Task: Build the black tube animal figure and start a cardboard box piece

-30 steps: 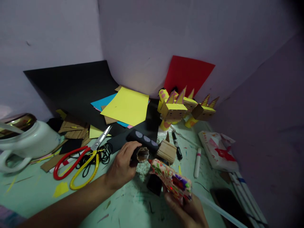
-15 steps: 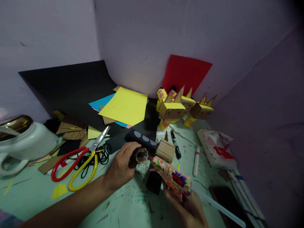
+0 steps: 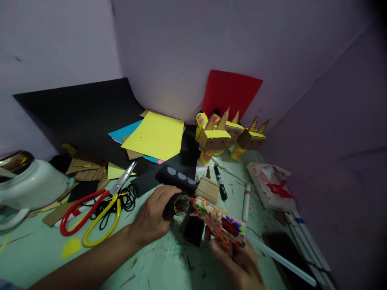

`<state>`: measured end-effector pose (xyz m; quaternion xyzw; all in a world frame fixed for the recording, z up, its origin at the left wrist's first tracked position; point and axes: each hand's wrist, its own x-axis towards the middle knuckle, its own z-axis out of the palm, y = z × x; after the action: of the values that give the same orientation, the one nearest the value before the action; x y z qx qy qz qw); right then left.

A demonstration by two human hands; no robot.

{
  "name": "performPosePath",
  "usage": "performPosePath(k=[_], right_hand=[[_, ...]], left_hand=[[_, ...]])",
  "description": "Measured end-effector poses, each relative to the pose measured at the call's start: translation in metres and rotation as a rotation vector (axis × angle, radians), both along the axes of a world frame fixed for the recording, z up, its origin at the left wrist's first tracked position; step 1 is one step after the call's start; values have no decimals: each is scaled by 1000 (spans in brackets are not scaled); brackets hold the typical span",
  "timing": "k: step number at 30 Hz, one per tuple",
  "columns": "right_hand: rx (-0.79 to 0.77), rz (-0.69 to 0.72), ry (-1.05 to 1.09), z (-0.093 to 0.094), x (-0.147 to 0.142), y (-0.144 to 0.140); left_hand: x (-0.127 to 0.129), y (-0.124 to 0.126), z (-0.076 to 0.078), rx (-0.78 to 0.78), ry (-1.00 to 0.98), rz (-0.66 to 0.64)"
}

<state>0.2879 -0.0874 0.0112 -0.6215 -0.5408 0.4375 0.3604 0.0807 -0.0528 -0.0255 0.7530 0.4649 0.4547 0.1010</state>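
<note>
A black tube point(image 3: 177, 204) sits clasped in your left hand point(image 3: 152, 213), open end just beside the tip of the floral glue gun point(image 3: 215, 220) your right hand point(image 3: 237, 262) grips, above a marked pale-green table point(image 3: 160, 264); lilac walls point(image 3: 169, 48) stand behind.

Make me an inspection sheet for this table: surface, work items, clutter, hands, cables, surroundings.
Surface: pale green table, marked and stained.
Work items: floral-patterned glue gun, red light lit; black tube, open end visible. The gun's tip is at the tube's rim; contact unclear.
Clutter: scissors lying open, cardboard scraps, black pen, white marker.
Hands: left hand grips the tube; right hand holds the gun.
Cables: thin black cord, tangled by the scissors.
Surroundings: pale walls; red sheet leaning behind yellow figures.
</note>
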Motion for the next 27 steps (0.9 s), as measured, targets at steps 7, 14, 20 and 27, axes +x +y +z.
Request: performPosePath(k=[7,14,20,27], right_hand=[[-2,-66,22,-5,-3,-1],[-31,-73,-24,-11,0,-1],[-19,-15,17,-11,1,1],[-5,-4,75,-11,-3,-2]], left_hand=[[-1,2,-2,63,44,-14],[-1,3,-2,94,66,9],[-1,3,-4,103,74,6],[-1,4,-3,109,86,-5]])
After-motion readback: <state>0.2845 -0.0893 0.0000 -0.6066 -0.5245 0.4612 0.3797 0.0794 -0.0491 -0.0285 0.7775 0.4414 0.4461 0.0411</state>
